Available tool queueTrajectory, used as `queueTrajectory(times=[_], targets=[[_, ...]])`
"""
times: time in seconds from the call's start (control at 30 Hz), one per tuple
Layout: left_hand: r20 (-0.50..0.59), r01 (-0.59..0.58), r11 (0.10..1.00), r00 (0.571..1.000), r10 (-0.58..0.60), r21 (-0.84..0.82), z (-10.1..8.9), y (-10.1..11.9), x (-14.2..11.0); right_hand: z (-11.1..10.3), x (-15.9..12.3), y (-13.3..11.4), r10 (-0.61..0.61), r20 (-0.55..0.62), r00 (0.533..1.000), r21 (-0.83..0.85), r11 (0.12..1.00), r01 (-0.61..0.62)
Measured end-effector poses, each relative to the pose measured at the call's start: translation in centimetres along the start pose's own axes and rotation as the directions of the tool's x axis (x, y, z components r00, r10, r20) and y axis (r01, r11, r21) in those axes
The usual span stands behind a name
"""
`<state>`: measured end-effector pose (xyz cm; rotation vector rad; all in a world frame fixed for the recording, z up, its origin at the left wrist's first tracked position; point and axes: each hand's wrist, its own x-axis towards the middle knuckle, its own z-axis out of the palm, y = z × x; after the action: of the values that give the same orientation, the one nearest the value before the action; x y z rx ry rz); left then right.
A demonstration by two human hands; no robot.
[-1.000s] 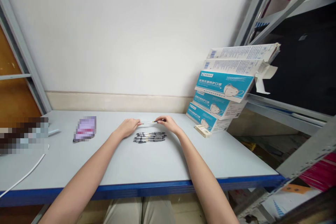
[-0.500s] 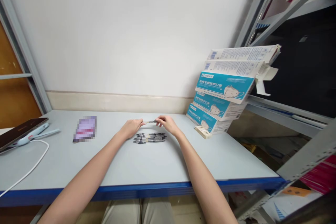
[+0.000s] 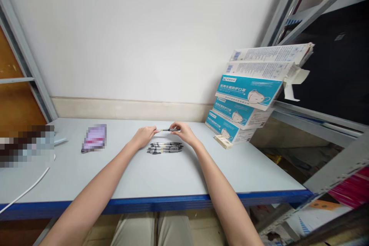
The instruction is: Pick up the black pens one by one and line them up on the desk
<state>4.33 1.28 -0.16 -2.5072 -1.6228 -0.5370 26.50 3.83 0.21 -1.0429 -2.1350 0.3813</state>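
Note:
Between my two hands a slim pen (image 3: 165,130) is held level, just above the far part of the table. My left hand (image 3: 145,137) pinches its left end, and the fingers of my right hand (image 3: 181,131) close on its dark right end. Nearer to me, several clear-and-black pens (image 3: 165,148) lie side by side on the tabletop, roughly parallel to the held one. Part of each end of the held pen is covered by my fingers.
Mask boxes (image 3: 242,102) are stacked at the right, with a small cream box (image 3: 223,142) before them. A purple packet (image 3: 94,137), blurred out, lies left. A white cable (image 3: 27,189) crosses the table's left side. Metal shelving (image 3: 331,161) borders the right.
My right hand's fingers have shifted slightly along the pen, and more of its dark end shows. The view has tilted slightly; the pens on the table lie as before.

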Motion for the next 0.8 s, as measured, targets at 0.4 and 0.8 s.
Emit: queueTrajectory(times=[0.4, 0.8], targets=[[-0.038, 0.061, 0.903, 0.996, -0.086, -0.425, 0.45, -0.50, 0.89, -0.26, -0.03, -0.59, -0.008, 0.011, 1.000, -0.119, 0.993, 0.009], [0.079, 0.065, 0.863, 0.996, -0.029, -0.500, 0.01, -0.35, 0.69, -0.14, 0.15, 0.24, 0.048, 0.051, 0.998, -0.046, 0.998, -0.046]])
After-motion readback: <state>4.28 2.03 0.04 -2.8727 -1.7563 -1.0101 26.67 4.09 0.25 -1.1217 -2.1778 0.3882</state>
